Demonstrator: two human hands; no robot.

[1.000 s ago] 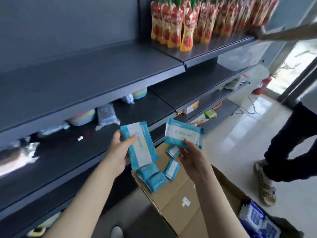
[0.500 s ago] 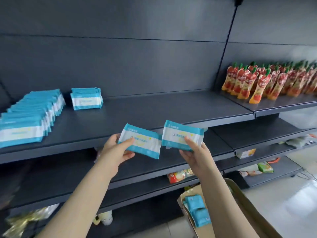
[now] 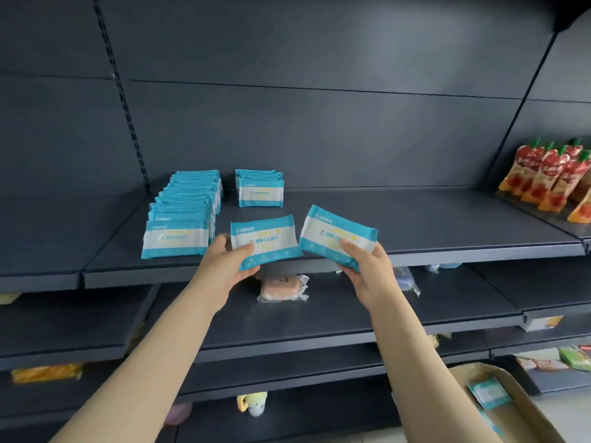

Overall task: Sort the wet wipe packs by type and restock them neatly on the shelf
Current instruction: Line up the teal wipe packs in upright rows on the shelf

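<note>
Hands (image 3: 220,266): wipe packs (image 3: 265,243), long axes crosswise

Teal wet wipe packs (image 3: 267,243) showing white bands with yellow marks; shelf (image 3: 447,225) appearing dark grey; pouches (image 3: 543,177) displaying red-orange.

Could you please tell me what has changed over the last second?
Both hands rose from over the cardboard box to the shelf edge: the left hand holds the left pack just right of the long row, the right hand holds the right pack beside it. Neither pack was let go; the long row and short stack stayed put.
</note>
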